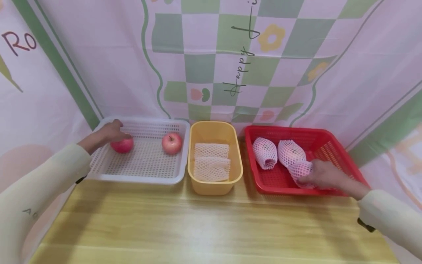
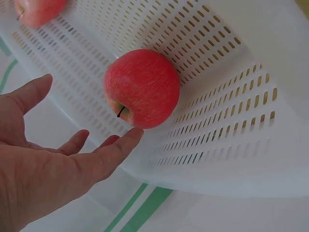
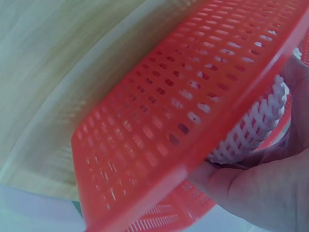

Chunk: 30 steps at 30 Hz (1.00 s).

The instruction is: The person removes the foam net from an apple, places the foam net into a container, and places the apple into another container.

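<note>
My left hand reaches into the white basket, fingers spread and a fingertip right at a red apple. A second, paler apple sits at the right side of that basket. My right hand is inside the red basket, gripping an apple in a white foam net; the basket wall hides part of the grip in the right wrist view. Two more net-wrapped apples, one at the left and one in the middle, lie beside it.
Between the baskets stands a yellow bin holding flat white foam nets. All three containers stand along the back of a wooden table. A patterned curtain hangs right behind them.
</note>
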Motion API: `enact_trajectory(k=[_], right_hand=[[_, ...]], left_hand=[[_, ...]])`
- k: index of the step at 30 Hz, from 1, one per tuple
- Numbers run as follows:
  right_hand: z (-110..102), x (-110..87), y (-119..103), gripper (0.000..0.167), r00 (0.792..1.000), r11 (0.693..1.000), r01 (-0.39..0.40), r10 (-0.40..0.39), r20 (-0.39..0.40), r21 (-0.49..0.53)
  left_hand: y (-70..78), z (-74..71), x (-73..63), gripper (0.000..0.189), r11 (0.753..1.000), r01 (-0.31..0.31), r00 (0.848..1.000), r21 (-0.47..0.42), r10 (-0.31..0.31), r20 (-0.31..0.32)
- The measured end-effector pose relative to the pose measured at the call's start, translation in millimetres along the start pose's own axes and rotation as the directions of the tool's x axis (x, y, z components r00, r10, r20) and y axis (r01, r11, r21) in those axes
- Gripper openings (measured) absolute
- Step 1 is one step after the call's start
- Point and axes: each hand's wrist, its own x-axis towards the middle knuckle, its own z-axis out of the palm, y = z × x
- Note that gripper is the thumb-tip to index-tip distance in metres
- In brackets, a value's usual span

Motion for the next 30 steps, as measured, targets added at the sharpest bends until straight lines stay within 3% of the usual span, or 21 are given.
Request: enact_trajectory(k=[7, 11, 18, 30], right_hand=[[-11, -5.3, 0, 0.062, 0.999, 0.999, -0.044, 0.044, 0.013, -0.020], [-18, -7.2, -4, 0.067, 0.999, 0.998, -0.032, 0.032, 0.001, -0.046], [-32, -14.8, -16, 0.073, 1.000, 0.998, -0.027, 0.027, -0.009, -0.063], [-52, -25.1, -36, 0.097, 0.995, 0.991, 0.004, -0.018, -0.101, -0.135]], left_hand=[[1.0, 1.7, -3.0, 0.076, 1.000, 0.002, 1.000, -0.028, -0.003, -0.003], [2.0, 1.5, -5.6, 0.077, 0.999, -0.004, 1.000, -0.052, 0.003, -0.004], [4.6, 0.8, -9.9, 0.075, 0.997, -0.050, 0.999, -0.063, 0.049, -0.024], [11.2, 4.7, -15.8, 0.076, 0.996, -0.063, 0.998, -0.065, 0.061, -0.033]])
